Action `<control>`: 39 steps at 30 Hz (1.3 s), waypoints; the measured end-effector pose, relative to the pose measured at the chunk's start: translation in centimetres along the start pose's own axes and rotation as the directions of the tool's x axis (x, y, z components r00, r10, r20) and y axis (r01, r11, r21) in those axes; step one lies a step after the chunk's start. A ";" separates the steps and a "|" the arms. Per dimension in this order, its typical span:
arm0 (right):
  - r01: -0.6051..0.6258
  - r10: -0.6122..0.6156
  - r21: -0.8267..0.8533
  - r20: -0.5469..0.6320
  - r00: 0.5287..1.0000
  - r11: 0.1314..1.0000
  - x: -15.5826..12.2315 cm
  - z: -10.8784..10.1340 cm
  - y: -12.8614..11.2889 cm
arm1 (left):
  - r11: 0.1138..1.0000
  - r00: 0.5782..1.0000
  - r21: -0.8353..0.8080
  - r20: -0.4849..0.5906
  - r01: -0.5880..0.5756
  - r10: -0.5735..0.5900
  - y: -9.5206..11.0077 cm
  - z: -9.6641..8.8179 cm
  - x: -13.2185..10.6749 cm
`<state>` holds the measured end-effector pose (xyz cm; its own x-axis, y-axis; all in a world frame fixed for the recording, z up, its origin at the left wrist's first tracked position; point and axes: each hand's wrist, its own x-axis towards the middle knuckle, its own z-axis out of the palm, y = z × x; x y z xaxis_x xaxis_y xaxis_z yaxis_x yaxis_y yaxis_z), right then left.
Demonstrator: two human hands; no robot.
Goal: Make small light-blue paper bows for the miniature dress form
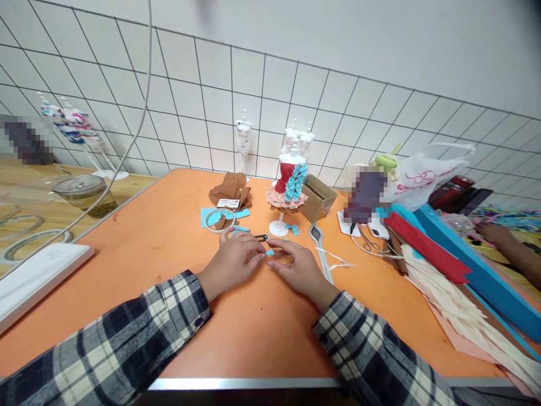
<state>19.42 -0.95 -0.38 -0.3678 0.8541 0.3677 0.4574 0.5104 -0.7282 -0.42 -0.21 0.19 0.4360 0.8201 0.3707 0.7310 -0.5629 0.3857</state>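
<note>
- On my feed, nearest is the front edge of the orange surface (262, 344): smooth top, metal trim (253, 384).
- Mid-surface, left hand (232, 260) seems to pinch a small blue fabric piece (270, 253); right hand (302, 266) curls at its other side, whether gripping I cannot tell.
- My reading of the step: shaping that piece; next move wants light, even fingertip pressure.
- Beyond: slim round ring (205, 220) over flat blue fabric (203, 213).
- Toward the far edge: dress form (287, 179), red bodice, crimped blue ruffles (297, 183); beside it, square-cornered cardboard box (320, 204).
</note>
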 end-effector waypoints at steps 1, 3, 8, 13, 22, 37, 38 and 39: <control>0.009 -0.009 -0.033 -0.001 1.000 0.999 0.0 0.0 0.0 | 1.000 1.000 -0.003 0.004 0.003 -0.003 -0.1 0.1 0.0; 0.004 -0.006 -0.066 -0.022 1.000 0.998 0.0 0.0 0.0 | 1.000 1.000 -0.013 0.017 -0.007 0.007 0.0 0.2 -0.1; -0.042 0.039 -0.024 -0.110 0.993 0.999 0.2 0.0 0.5 | 0.990 0.999 -0.141 0.017 0.032 -0.030 0.2 -0.3 0.1; -0.077 0.080 0.033 -0.116 0.990 0.997 0.2 -0.2 0.4 | 0.946 0.998 -0.317 0.054 0.060 -0.045 -0.3 -0.7 0.5; -0.114 0.072 -0.250 -0.170 0.983 0.961 2.0 0.0 2.7 | 0.838 0.938 -0.443 0.019 0.319 -0.346 -1.4 -0.6 1.1; -0.308 0.297 -0.262 -0.085 0.951 0.914 4.1 0.3 3.5 | 0.199 0.792 -0.828 0.388 0.525 -0.472 -1.6 -0.1 1.2; -0.312 0.303 -0.200 -0.074 0.950 0.929 3.7 0.0 3.5 | 0.068 0.765 -0.836 0.461 0.544 -0.449 -1.5 -0.1 1.3; -0.311 0.304 -0.156 -0.070 0.950 0.937 3.5 -0.1 3.5 | -0.040 0.742 -0.836 0.506 0.547 -0.440 -1.4 0.0 1.3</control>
<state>19.84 3.79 -1.54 -0.1539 0.9736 0.1684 0.6699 0.2280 -0.7066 -0.89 1.62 0.17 0.2673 0.9080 -0.3225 -0.2301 0.3852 0.8937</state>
